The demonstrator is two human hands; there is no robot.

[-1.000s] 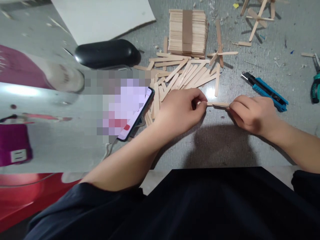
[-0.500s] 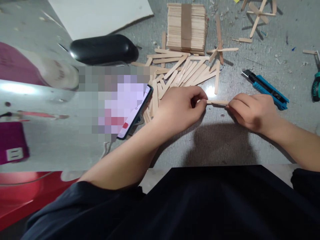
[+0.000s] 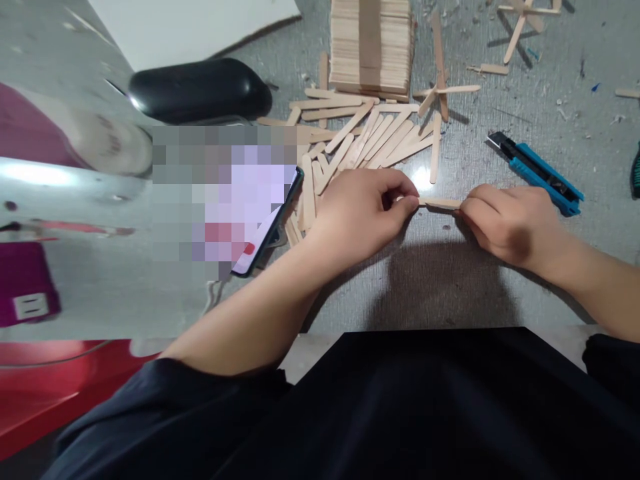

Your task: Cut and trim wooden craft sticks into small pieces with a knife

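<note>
Between my two hands a pale wooden popsicle stick [image 3: 439,203] lies level, just over the grey table. My left hand [image 3: 367,208] pinches its left end between thumb and forefinger. At the other end, my right hand [image 3: 505,223] is closed on it with the fingertips, which hide that tip. A blue utility knife [image 3: 543,175] with its blade partly out rests beyond my right hand. Loose popsicle sticks [image 3: 380,137] are strewn beyond my left hand. Three joined sticks form a small star shape [image 3: 440,88] farther back.
A banded bundle of sticks [image 3: 345,47] stands at the back, with a second star-shaped piece [image 3: 523,20] at the upper right. Left of my left hand lie a phone [image 3: 270,230], a black rounded case [image 3: 200,90] and a purple box [image 3: 25,283]. White board [image 3: 190,27] covers the far left.
The view has shifted slightly, so the things at the back sit a little higher in it. Both hands keep the same hold on the stick.
</note>
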